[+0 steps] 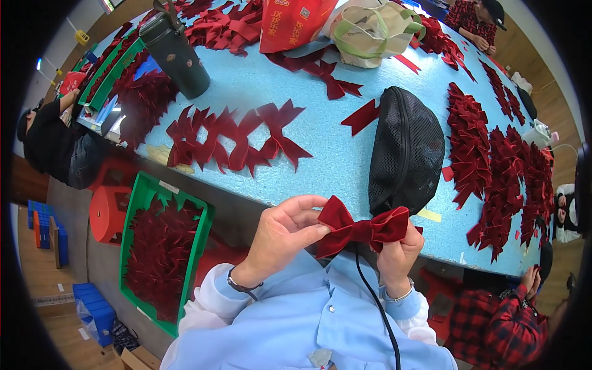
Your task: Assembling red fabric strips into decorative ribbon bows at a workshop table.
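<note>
A dark red velvet bow (362,231) is stretched between my two hands at the near edge of the blue table (327,148). My left hand (288,228) pinches its left loop between thumb and fingers. At the opposite loop my right hand (398,250) grips the bow, with its fingers partly hidden behind the ribbon. Just beyond the bow lies a black mesh zip pouch (407,151). A row of overlapping red bows (237,135) rests on the table ahead of my left hand.
A green crate (209,216) full of red bows stands low at left, near a red stool (110,214). A dark flask (176,55), a red bag (290,28) and a beige bag (370,34) stand farther back. Bow piles (505,185) line the right; several people sit around.
</note>
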